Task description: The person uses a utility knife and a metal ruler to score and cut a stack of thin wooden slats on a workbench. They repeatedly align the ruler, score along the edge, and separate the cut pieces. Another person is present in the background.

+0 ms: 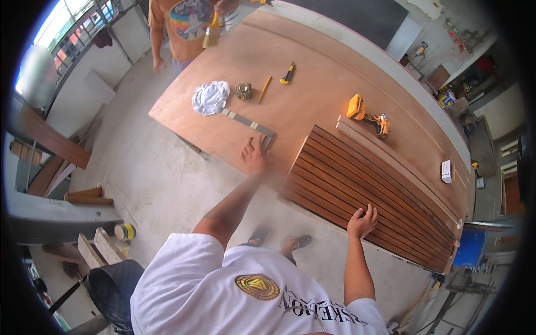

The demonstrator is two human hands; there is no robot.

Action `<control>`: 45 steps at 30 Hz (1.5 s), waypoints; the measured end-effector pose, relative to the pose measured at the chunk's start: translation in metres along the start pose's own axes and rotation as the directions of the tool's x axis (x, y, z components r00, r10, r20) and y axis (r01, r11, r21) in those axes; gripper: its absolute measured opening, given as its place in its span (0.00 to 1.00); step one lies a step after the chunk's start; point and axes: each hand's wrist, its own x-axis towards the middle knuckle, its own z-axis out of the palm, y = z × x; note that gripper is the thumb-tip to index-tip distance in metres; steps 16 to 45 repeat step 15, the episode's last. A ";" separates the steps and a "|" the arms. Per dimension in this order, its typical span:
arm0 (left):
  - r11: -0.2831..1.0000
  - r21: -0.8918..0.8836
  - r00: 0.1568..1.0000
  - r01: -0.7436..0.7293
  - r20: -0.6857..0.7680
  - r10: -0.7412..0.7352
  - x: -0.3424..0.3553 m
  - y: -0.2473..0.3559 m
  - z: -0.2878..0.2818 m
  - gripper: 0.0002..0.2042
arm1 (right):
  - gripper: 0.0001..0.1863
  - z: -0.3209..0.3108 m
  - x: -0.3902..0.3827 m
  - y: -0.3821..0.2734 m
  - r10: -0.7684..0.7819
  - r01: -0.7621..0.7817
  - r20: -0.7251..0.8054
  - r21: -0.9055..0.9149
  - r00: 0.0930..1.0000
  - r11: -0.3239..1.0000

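Note:
My left hand (254,155) reaches over the near edge of the table with its fingers apart. Its fingertips are at the corner of a metal carpenter's square (245,120); I cannot tell whether they touch it. On the near edge of a dark brown slatted wood panel (363,192) rests my right hand (362,221), fingers loosely bent and apart, holding nothing. A crumpled white cloth (210,98) covers the far end of the square. Beyond lie a tape measure (243,91), a yellow pencil (264,89) and a yellow and black utility knife (288,73).
An orange cordless drill (368,116) lies behind a wood strip (385,153) along the panel. A small white box (446,171) sits at the table's right. Across the table (184,106) stands a person (181,28) with a paintbrush (211,32). A black bin (114,290) is lower left.

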 end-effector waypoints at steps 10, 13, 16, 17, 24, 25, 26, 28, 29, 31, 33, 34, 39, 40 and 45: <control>0.711 0.522 0.834 -0.472 0.526 0.168 0.366 -0.076 0.076 0.30 | 0.28 -0.033 -0.026 0.020 -0.075 0.138 -0.184 0.357 0.980 0.924; 0.764 0.477 0.795 -0.436 0.602 0.078 0.379 -0.096 0.090 0.44 | 0.29 -0.079 -0.032 0.075 -0.058 0.096 -0.144 0.272 0.988 0.958; 0.779 0.459 0.748 -0.427 0.664 0.019 0.390 -0.107 0.074 0.40 | 0.29 -0.082 -0.054 0.103 -0.015 0.044 -0.105 0.281 0.994 0.959; 0.779 0.459 0.748 -0.427 0.664 0.019 0.390 -0.107 0.074 0.40 | 0.29 -0.082 -0.054 0.103 -0.015 0.044 -0.105 0.281 0.994 0.959; 0.779 0.459 0.748 -0.427 0.664 0.019 0.390 -0.107 0.074 0.40 | 0.29 -0.082 -0.054 0.103 -0.015 0.044 -0.105 0.281 0.994 0.959; 0.779 0.459 0.748 -0.427 0.664 0.019 0.390 -0.107 0.074 0.40 | 0.29 -0.082 -0.054 0.103 -0.015 0.044 -0.105 0.281 0.994 0.959; 0.779 0.459 0.748 -0.427 0.664 0.019 0.390 -0.107 0.074 0.40 | 0.29 -0.082 -0.054 0.103 -0.015 0.044 -0.105 0.281 0.994 0.959; 0.779 0.459 0.748 -0.427 0.664 0.019 0.390 -0.107 0.074 0.40 | 0.29 -0.082 -0.054 0.103 -0.015 0.044 -0.105 0.281 0.994 0.959; 0.779 0.459 0.748 -0.427 0.664 0.019 0.390 -0.107 0.074 0.40 | 0.29 -0.082 -0.054 0.103 -0.015 0.044 -0.105 0.281 0.994 0.959; 0.779 0.459 0.748 -0.427 0.664 0.019 0.390 -0.107 0.074 0.40 | 0.29 -0.082 -0.054 0.103 -0.015 0.044 -0.105 0.281 0.994 0.959; 0.779 0.459 0.748 -0.427 0.664 0.019 0.390 -0.107 0.074 0.40 | 0.29 -0.082 -0.054 0.103 -0.015 0.044 -0.105 0.281 0.994 0.959; 0.779 0.459 0.748 -0.427 0.664 0.019 0.390 -0.107 0.074 0.40 | 0.29 -0.082 -0.054 0.103 -0.015 0.044 -0.105 0.281 0.994 0.959; 0.779 0.459 0.748 -0.427 0.664 0.019 0.390 -0.107 0.074 0.40 | 0.29 -0.082 -0.054 0.103 -0.015 0.044 -0.105 0.281 0.994 0.959; 0.779 0.459 0.748 -0.427 0.664 0.019 0.390 -0.107 0.074 0.40 | 0.29 -0.082 -0.054 0.103 -0.015 0.044 -0.105 0.281 0.994 0.959; 0.779 0.459 0.748 -0.427 0.664 0.019 0.390 -0.107 0.074 0.40 | 0.29 -0.082 -0.054 0.103 -0.015 0.044 -0.105 0.281 0.994 0.959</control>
